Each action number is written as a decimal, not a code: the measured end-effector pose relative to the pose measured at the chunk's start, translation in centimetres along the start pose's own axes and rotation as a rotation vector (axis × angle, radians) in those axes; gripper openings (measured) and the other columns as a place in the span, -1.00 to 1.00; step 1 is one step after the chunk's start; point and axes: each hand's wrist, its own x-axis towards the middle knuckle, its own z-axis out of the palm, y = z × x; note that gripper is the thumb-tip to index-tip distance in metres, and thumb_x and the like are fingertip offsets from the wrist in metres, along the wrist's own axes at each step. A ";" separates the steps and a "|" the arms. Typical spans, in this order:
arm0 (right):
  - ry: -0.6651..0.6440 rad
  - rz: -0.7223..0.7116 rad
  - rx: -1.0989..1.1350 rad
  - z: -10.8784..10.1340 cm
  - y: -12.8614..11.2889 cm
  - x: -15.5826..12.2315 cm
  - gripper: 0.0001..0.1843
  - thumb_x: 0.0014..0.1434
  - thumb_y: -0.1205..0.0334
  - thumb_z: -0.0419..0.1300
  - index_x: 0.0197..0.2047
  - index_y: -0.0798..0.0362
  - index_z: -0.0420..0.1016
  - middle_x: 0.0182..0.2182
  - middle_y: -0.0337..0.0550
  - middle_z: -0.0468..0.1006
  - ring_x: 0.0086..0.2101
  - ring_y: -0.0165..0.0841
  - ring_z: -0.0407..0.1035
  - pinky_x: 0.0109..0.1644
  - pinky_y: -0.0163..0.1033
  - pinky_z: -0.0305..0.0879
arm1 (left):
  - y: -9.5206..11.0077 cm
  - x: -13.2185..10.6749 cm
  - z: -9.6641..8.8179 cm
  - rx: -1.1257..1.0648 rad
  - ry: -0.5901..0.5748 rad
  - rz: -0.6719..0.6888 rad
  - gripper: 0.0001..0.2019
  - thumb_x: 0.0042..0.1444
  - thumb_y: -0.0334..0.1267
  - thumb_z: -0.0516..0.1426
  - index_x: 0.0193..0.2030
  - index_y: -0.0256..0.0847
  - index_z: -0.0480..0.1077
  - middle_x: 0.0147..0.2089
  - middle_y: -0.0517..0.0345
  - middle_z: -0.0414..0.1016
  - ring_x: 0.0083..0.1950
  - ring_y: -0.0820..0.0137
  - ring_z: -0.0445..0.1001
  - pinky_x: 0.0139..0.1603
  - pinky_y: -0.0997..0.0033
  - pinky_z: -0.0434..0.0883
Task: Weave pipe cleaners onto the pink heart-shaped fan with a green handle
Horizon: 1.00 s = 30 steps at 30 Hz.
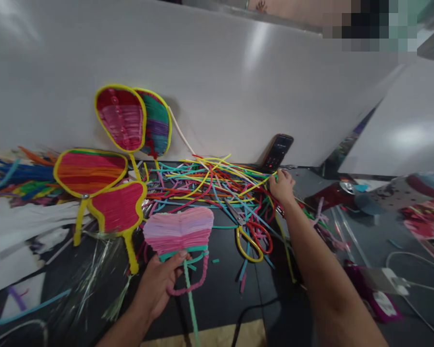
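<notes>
- The finished fans [90, 171], edged in yellow, lie and lean at the left of the bench [220, 294] against the white wall [238, 86], well apart from both hands.
- The left hand [159, 284] has its fingers clenched round the base of a pink woven fan [179, 231]. It holds the fan up over the bench, with the teal stem hanging down toward the camera, so the fan's long axis runs near to far.
- The pile of coloured strips [210, 185] sprawls on the bench just beyond the pink fan and between the two hands. Most strips run left to right.
- The scissors [253, 238], with yellow and red loops, lie at the near edge of the pile, closer to the right forearm than to the left hand.
- The right hand [282, 185] lies palm down on the right end of the pile, and the strips stretch leftward from its fingers. The fingers are curled over the strip ends, but I cannot tell whether they pinch one. This hand is the nearer to the strips.
- A phone [279, 152] leans on the wall just beyond the right hand.
</notes>
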 end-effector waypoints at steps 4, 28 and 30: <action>-0.003 -0.341 0.148 -2.1 -0.9 -4.2 -0.53 0.17 0.15 -0.05 0.11 0.10 0.30 0.10 0.15 0.28 0.14 -0.11 0.09 0.17 0.11 -0.02 | 0.1 -0.1 0.1 -0.020 -0.036 0.012 -0.75 -0.28 -0.22 0.37 -0.45 -0.27 0.47 -0.47 0.15 0.56 -0.39 0.39 0.51 -0.41 0.49 0.40; -0.776 0.033 1.330 -2.3 -8.2 -24.7 -0.70 0.13 0.05 0.18 -0.09 -0.02 0.42 -0.27 -0.16 0.47 -0.36 -0.39 0.32 -0.28 -0.28 0.26 | -0.2 -0.7 0.1 -0.058 -0.164 0.078 -0.76 -0.21 -0.22 0.34 -0.40 -0.30 0.47 -0.47 0.12 0.55 -0.42 0.37 0.50 -0.37 0.41 0.43; -0.906 0.091 1.411 -1.8 -8.0 -24.8 -0.68 0.14 0.04 0.18 -0.07 -0.01 0.43 -0.32 -0.19 0.47 -0.41 -0.43 0.29 -0.30 -0.30 0.24 | -0.2 -0.9 0.2 -0.037 -0.184 0.054 -0.74 -0.21 -0.22 0.34 -0.37 -0.30 0.48 -0.47 0.11 0.55 -0.42 0.35 0.51 -0.38 0.40 0.43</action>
